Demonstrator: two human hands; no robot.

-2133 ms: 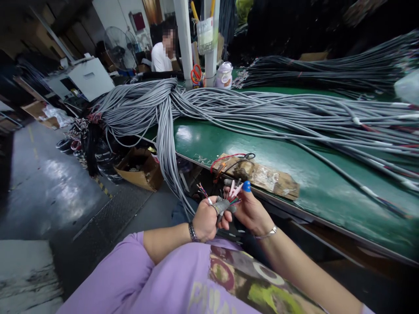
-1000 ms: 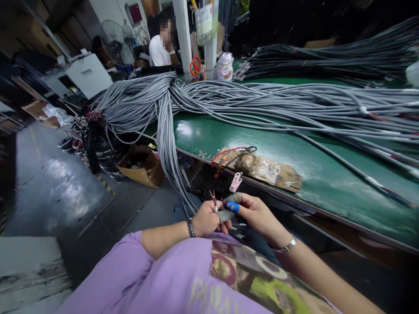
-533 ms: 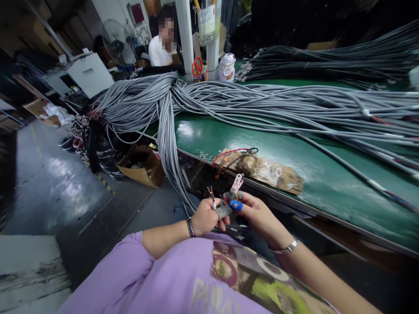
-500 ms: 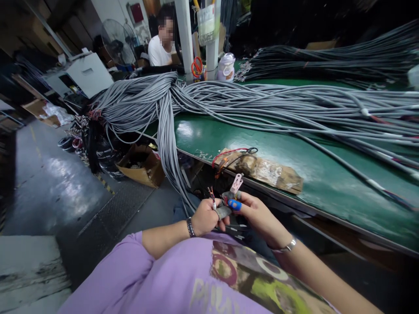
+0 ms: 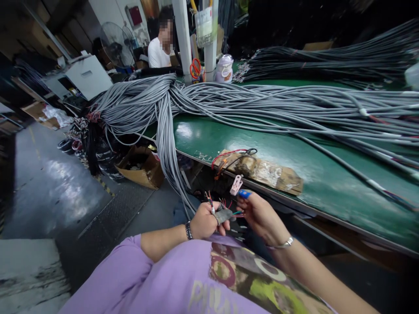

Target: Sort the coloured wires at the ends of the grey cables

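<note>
My left hand (image 5: 205, 219) is closed around a cable end (image 5: 213, 209), whose thin coloured cores stick up past the fingers. A grey covering (image 5: 224, 216), perhaps on the thumb, presses there. Thin wires (image 5: 236, 213), some red and one greenish, run from it to my right hand (image 5: 260, 214), whose fingertips are pinched on them. A blue wrap (image 5: 244, 193) covers one right fingertip. Just beyond that fingertip is a pink clip (image 5: 236, 185); I cannot tell what it is fixed to. Grey cables (image 5: 168, 131) hang over the table edge towards my left hand.
Grey cables (image 5: 262, 102) lie along the green table (image 5: 203, 131). A worn wooden board (image 5: 291, 180) with red and black leads lies at its front edge. Black cables (image 5: 327, 61) lie behind. A cardboard box (image 5: 140, 168) stands below left. A person (image 5: 159, 52) sits beyond the posts.
My right hand has moved slightly away from the left, to the right, and thin wires now show stretched between them. My left hand stays nearly still, holding the cable end.
</note>
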